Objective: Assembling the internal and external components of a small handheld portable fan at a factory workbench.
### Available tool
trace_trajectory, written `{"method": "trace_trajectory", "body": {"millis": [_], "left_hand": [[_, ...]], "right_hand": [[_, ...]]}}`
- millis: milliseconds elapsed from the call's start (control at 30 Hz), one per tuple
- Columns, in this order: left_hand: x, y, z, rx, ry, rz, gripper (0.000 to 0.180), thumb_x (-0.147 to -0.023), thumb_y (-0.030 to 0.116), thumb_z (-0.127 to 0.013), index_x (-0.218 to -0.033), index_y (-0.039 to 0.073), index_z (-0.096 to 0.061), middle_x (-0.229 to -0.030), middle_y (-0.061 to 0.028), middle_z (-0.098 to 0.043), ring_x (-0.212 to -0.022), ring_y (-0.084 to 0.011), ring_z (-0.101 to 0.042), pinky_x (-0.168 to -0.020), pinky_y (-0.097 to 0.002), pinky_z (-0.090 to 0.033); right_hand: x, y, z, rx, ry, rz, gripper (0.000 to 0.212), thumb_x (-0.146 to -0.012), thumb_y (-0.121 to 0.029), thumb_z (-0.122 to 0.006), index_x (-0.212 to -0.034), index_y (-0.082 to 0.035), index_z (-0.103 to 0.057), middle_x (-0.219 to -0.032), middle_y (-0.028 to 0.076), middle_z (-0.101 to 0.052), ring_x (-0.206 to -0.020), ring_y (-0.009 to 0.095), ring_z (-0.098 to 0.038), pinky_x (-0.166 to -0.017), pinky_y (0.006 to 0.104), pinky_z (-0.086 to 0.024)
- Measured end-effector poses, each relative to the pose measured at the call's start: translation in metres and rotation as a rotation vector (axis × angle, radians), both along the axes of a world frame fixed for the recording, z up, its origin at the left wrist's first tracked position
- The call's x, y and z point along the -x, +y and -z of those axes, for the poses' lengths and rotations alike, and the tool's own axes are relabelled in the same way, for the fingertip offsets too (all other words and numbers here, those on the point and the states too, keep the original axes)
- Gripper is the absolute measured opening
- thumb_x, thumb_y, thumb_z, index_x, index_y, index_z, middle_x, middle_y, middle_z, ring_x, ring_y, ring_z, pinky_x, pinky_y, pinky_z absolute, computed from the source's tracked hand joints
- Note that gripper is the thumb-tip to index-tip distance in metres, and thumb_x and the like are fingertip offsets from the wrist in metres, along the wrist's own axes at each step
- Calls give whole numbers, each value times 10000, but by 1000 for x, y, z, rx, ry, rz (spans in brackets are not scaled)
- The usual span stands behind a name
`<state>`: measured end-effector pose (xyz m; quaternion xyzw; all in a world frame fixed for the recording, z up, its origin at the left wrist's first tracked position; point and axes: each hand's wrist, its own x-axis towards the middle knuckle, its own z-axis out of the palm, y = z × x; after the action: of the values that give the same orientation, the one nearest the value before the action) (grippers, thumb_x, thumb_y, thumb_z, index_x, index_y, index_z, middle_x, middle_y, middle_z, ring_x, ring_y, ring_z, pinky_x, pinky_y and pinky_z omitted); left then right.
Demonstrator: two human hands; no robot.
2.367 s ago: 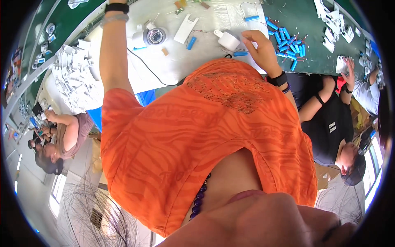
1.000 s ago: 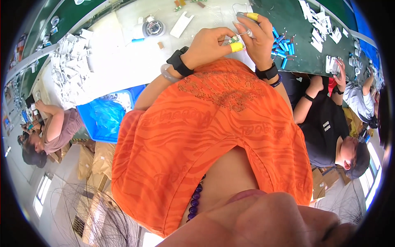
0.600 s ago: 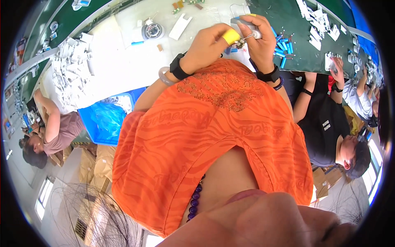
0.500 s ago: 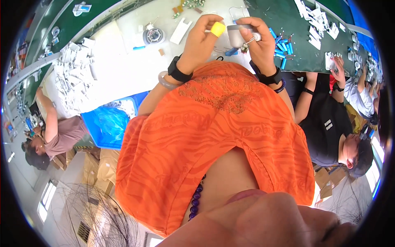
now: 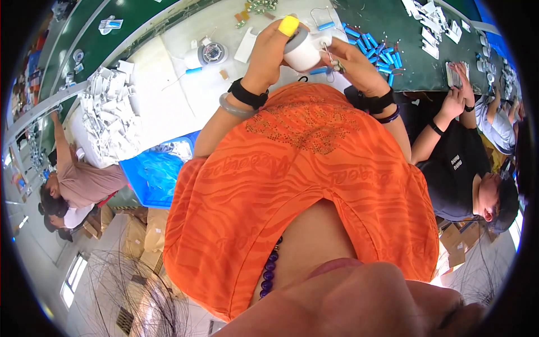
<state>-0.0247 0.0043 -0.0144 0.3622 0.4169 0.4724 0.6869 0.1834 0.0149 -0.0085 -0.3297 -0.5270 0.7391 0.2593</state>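
Observation:
My left hand (image 5: 268,55) is closed round the side of a white round plastic housing (image 5: 305,56) with a grey rim. A yellow finger cot (image 5: 289,26) covers its thumb tip. My right hand (image 5: 362,68) pinches the housing's short side neck, fingers bent. Thin wires with a small circuit board (image 5: 338,66) hang out by that neck. The housing is tilted, and what is inside it cannot be seen. Just beyond my right hand lie several blue battery cells (image 5: 386,56) with leads, and another blue cell (image 5: 319,71) lies under the housing.
Left on the white table stand a similar white unit (image 5: 213,54) with a round grille and a flat white plastic piece (image 5: 245,46). Farther left is a heap of white parts (image 5: 109,112) above a blue bin (image 5: 147,194). Co-workers sit on both sides; small circuit boards (image 5: 261,7) lie at the back.
My left hand has come right and taken hold of the housing. The housing has turned, its white side now facing me, and my right hand has shifted to its neck.

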Motion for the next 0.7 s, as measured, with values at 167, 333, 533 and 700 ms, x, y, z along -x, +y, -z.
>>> {"method": "trace_trajectory", "body": {"millis": [167,333,533,700], "left_hand": [[15,2,-4,157,-201,11,401,-986,403,-463,-1178,65,-562,-1069,-77,-627,-904,-196,-656,-625,-358,-581],[19,-1,-16,69,-86,83,456,-866,233,-688,-1232,37,-501,-1092,-72,-592,-864,-204,-661,-609,-337,-594],[19,-10,-26,-516,754,-140,616,-727,159,-827,-1232,53,-492,-1114,-85,-613,-967,-162,-617,-809,-293,-527],[25,-11,-26,-601,748,-136,664,-625,161,-859,-1192,59,-528,-1088,-118,-579,-994,-287,-583,-859,-358,-479]], "right_hand": [[-2,-15,4,284,305,184,435,-1000,-318,-506,-1296,1,-492,-1122,84,-610,-823,182,-635,-812,317,-489],[-1,-23,-4,-162,-20,418,344,-907,-57,-641,-1238,-28,-555,-993,46,-638,-720,68,-585,-639,210,-474],[-2,-22,-19,-502,-200,473,314,-847,-13,-705,-1148,-35,-618,-904,17,-613,-694,46,-575,-582,187,-459],[-1,-22,-15,-634,-359,428,266,-842,-35,-712,-1098,-42,-640,-875,60,-620,-682,107,-596,-603,229,-486]]}}
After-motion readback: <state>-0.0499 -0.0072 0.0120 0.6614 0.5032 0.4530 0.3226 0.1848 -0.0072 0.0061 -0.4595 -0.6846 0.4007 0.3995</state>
